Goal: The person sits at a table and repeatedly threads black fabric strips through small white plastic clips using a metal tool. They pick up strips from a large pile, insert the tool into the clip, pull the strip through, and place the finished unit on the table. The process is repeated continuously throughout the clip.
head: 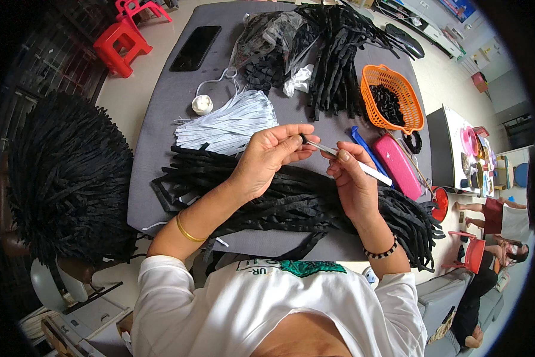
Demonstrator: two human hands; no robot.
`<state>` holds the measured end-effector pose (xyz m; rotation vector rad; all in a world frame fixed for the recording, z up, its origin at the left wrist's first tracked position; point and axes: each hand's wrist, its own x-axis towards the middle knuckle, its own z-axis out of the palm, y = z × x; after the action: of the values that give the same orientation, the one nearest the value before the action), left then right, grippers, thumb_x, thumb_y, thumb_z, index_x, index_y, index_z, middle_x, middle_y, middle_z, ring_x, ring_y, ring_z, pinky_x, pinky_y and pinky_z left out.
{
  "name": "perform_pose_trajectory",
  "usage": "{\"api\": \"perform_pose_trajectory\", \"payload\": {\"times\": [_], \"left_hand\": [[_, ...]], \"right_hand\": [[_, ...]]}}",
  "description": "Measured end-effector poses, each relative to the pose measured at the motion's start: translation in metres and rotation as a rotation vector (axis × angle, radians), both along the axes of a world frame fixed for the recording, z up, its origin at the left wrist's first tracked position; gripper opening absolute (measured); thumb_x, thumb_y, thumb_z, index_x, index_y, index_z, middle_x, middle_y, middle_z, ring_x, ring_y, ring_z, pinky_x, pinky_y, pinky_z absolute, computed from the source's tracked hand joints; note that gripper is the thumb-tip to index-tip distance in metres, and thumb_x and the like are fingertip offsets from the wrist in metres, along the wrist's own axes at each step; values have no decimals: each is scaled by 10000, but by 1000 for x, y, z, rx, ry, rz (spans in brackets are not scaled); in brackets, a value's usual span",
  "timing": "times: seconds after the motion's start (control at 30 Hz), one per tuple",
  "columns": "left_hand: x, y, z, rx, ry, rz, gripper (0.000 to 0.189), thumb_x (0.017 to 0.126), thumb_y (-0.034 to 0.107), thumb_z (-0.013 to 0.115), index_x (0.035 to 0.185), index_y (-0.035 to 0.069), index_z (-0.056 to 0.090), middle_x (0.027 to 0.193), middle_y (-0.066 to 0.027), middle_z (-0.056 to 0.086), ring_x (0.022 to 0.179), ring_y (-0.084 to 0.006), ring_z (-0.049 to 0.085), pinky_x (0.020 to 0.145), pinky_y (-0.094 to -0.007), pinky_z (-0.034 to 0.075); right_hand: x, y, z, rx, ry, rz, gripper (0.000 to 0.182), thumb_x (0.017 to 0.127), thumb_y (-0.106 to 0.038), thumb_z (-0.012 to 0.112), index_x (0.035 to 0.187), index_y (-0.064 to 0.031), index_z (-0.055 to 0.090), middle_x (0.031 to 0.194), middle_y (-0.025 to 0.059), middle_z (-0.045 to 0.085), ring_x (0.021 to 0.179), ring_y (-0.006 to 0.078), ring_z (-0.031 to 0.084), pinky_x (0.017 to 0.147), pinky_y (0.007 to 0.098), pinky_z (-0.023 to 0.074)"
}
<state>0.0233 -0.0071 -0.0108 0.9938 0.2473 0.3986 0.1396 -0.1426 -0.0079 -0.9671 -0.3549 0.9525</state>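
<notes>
Between the thumb and fingers of my left hand point(272, 154) is a small black piece point(303, 138), partly covered by the fingertips. My right hand point(354, 178) grips a white-handled tool point(374, 173) with a slim metal shaft, its tip meeting the black piece. Both hands are above a thick bundle of black fabric strips point(272, 209) lying across the grey padded table point(160, 116). Just beyond my left hand lies a bundle of white flat cords point(236, 120). A pink case point(397, 167) and a blue tool point(365, 147) lie beyond my right hand.
An orange plastic basket point(394, 120) holds small black pieces. Farther back are more black strips point(336, 76), a plastic bag point(267, 38), crumpled white paper point(298, 80) and a phone point(196, 48). Black strips form a large heap point(66, 187) at left. People sit and stand at right.
</notes>
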Motion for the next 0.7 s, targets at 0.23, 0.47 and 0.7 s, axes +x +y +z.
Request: {"api": "perform_pose_trajectory", "payload": {"times": [0.23, 0.47, 0.7], "left_hand": [[0, -1, 0, 4, 1, 9, 268, 867, 115, 467, 1093, -26, 503, 993, -135, 573, 873, -146, 566, 818, -271, 456], [1, -2, -1, 41, -4, 7, 265, 870, 111, 461, 1092, -26, 503, 988, -134, 575, 873, -150, 567, 812, -270, 460], [2, -4, 2, 24, -1, 24, 226, 865, 117, 476, 1040, -18, 517, 982, -138, 578, 870, -154, 572, 802, -267, 465]], "right_hand": [[1, 0, 0, -7, -20, 0, 190, 803, -118, 575, 966, -22, 553, 823, 92, 602, 671, 95, 548, 642, 209, 458], [1, 0, -1, -5, -31, -6, 186, 805, -104, 569, 968, -14, 552, 798, 75, 594, 677, 100, 549, 636, 210, 451], [1, -1, -3, 41, -51, -27, 159, 805, -67, 556, 954, -13, 550, 797, 63, 589, 719, 117, 567, 639, 224, 459]]}}
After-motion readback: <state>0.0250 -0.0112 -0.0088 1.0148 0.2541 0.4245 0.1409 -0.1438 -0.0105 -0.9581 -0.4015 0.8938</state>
